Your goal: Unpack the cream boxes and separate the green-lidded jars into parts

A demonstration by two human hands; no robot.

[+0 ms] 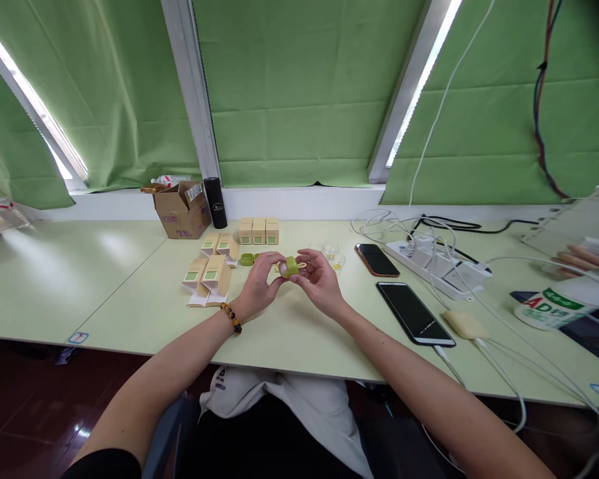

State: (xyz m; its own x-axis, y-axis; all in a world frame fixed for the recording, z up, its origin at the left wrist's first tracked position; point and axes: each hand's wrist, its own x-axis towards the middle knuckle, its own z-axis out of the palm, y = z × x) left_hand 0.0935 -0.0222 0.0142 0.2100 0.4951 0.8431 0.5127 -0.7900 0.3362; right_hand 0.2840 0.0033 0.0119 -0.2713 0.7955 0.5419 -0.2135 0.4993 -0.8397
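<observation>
Pale green table (104, 279) is carrying everything. Cardboard box (182, 211) is sitting at the back left, small tan cartons (258, 231) standing just beside it. Two phones (413, 311) are lying to the right. Left hand (258, 283) and right hand (320, 279) are both pinching a small green cap (290, 267), holding it just above mid-table.
</observation>
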